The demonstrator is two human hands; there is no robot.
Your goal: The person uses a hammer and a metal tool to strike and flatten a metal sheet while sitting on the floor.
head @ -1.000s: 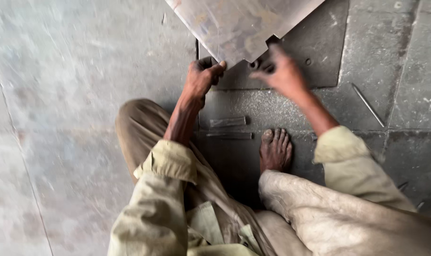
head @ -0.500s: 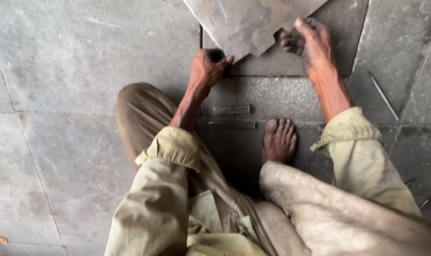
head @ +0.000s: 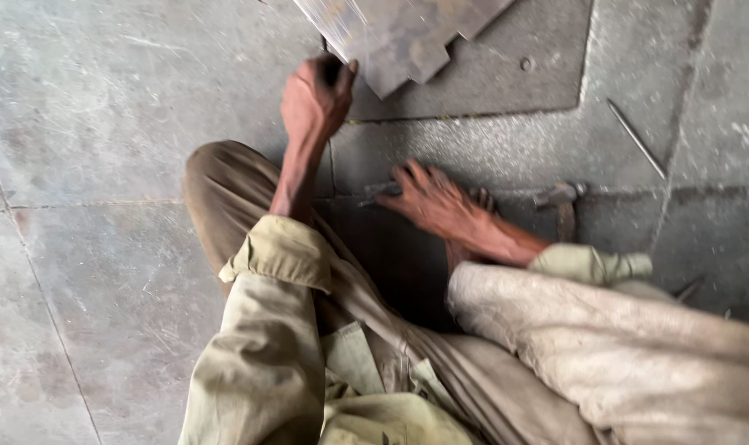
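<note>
The left hand (head: 315,99) is clenched on the near edge of a notched metal sheet (head: 399,33), which lies flat on the stone floor (head: 102,107) at the top of the view. Below the sheet, the right hand (head: 436,202) spreads its fingers over a small metal bar (head: 380,191) on the floor; whether it grips is unclear. A hammer (head: 562,202) lies just right of that hand, and a thin rod (head: 635,138) lies right of the sheet.
</note>
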